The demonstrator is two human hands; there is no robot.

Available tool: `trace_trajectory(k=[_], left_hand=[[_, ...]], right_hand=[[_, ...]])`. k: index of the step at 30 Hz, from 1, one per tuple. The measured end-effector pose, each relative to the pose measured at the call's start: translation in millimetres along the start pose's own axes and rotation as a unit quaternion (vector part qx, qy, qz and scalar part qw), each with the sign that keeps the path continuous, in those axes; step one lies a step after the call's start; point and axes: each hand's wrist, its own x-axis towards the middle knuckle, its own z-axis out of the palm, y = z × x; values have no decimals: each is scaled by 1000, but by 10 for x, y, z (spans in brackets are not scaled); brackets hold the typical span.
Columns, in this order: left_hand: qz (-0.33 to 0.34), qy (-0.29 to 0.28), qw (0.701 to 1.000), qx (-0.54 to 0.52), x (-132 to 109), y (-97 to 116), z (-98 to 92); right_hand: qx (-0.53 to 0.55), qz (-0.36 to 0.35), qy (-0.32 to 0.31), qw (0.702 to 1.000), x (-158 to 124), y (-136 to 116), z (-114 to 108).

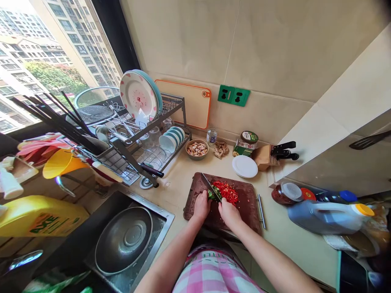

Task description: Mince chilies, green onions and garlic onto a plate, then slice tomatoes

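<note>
A brown cutting board (195, 185) lies on the counter in front of me. Chopped red chili (229, 192) is heaped at its middle. My right hand (228, 211) grips a kitchen knife (210, 186), whose dark blade points away and to the left. Just left of the blade, my left hand (202, 205) is closed over green peppers (213, 194), partly hidden by the fingers and the knife. The cut green bits touch the left side of the red heap.
A bowl of garlic cloves (197, 149), ginger (221, 149), a white lid (244, 166) and a knife block (265, 158) stand behind the board. At left are a dish rack (183, 110) and a sink holding a pan (124, 240). A peeler-like metal handle (262, 211) lies right of the board.
</note>
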Motion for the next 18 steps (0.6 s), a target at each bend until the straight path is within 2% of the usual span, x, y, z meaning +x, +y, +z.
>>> trace_trajectory(k=[4, 8, 15, 18], left_hand=[[12, -6, 1000, -20, -20, -4, -18], [26, 32, 999, -35, -90, -36, -22], [34, 22, 998, -46, -102, -85, 20], [34, 9, 998, -48, -48, -65, 11]], right_hand=[[3, -7, 0, 1000, 71, -9, -105], [9, -14, -9, 1000, 172, -72, -252], [-3, -2, -9, 1000, -7, -39, -16], [-8, -12, -6, 1000, 19, -1, -17]])
